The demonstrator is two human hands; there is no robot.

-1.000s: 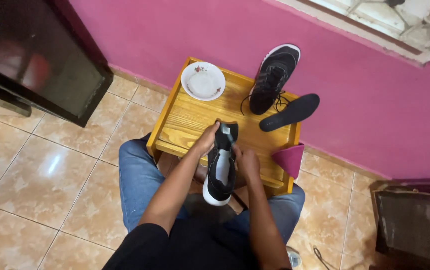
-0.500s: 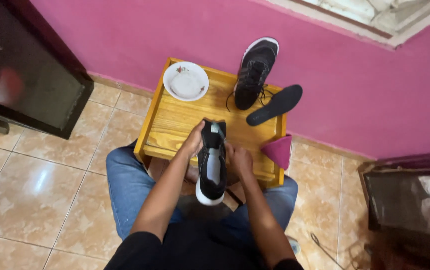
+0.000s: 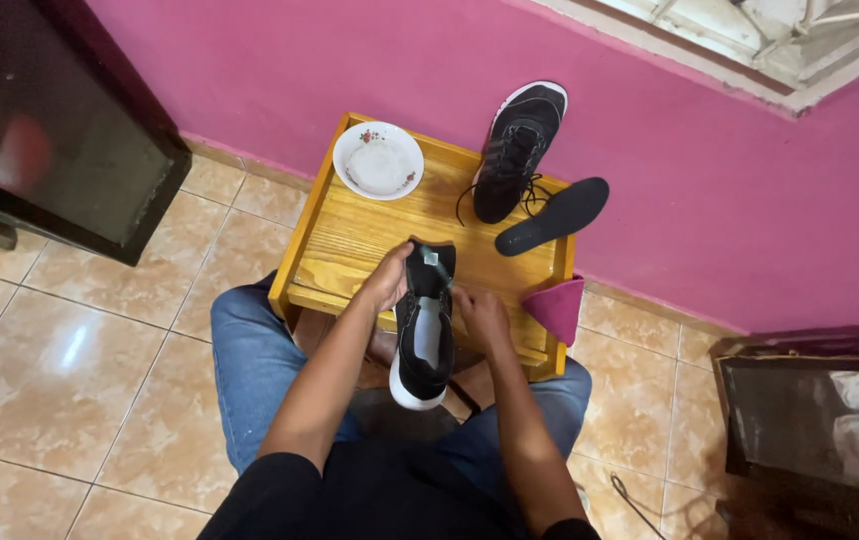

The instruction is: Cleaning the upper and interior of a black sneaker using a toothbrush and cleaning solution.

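A black sneaker with a white sole (image 3: 424, 335) is held over my lap at the near edge of a small yellow wooden table (image 3: 349, 235), its opening facing up. My left hand (image 3: 387, 280) grips its left side near the tongue. My right hand (image 3: 482, 315) holds its right side. A second black sneaker (image 3: 517, 150) stands on the far right of the table, toe against the pink wall, laces hanging loose. A black insole (image 3: 552, 216) lies beside it. A white dish (image 3: 378, 160) sits at the table's far left corner.
A pink cloth (image 3: 556, 308) hangs off the table's right near corner. A dark cabinet (image 3: 39, 120) stands to the left on the tiled floor. Another dark piece of furniture (image 3: 819, 410) is at the right. The pink wall runs behind the table.
The view has shifted slightly, so the table sits a little lower and more central. Both hands keep hold of the sneaker, which stays over my lap.
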